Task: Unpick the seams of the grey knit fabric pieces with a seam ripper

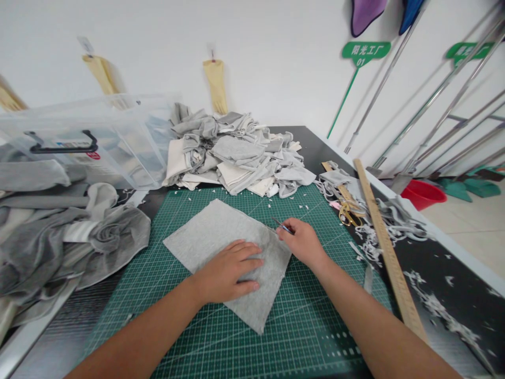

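Grey fabric square (221, 247) lying on the green cutting mat (158, 295): light, limp, prone to creep. Left hand (229, 271) presses it flat, open-palmed; right hand (302, 243), grip closed on small snips (281, 226), at its edge.

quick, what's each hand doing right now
Left hand: open, flat on the grey fabric square.
Right hand: closed on a small blade tool at the fabric's edge.

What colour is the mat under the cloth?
Green with a pale grid, seen in the head view: the mat under the grey cloth.
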`<state>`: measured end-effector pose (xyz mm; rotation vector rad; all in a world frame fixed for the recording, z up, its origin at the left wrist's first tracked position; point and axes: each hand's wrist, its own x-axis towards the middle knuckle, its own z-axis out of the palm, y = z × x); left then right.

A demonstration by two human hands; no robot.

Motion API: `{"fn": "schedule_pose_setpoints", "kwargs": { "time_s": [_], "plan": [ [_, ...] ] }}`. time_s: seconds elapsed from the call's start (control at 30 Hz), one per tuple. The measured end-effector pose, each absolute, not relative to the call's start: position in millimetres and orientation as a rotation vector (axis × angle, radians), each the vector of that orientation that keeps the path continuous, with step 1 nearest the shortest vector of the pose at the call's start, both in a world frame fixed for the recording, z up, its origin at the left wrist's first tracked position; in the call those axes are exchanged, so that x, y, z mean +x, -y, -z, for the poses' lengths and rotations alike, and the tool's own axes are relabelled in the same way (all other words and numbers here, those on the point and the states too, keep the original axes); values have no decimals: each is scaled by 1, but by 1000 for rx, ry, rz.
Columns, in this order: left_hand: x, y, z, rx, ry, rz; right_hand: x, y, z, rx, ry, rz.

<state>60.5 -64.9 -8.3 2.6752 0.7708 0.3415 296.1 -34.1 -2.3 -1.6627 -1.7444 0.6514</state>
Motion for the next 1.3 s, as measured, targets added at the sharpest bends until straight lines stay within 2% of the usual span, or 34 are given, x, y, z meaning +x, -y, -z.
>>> {"fn": "schedule_pose_setpoints", "kwargs": {
  "time_s": [0.23,0.4,0.7,1.03,1.3],
  "plan": [
    [60,65,8,2666,-761,-355,299,33,6,-1769,1839,-418],
    [60,64,9,2664,-765,-353,300,32,6,-1797,1878,-414],
    [60,65,10,2669,-769,-338,296,36,3,-1688,1899,-645],
    [60,64,10,2668,-761,-352,295,39,7,-1834,2057,-372],
    [60,65,9,2674,-782,-323,293,41,3,-1810,2068,-324]
  ]
}}
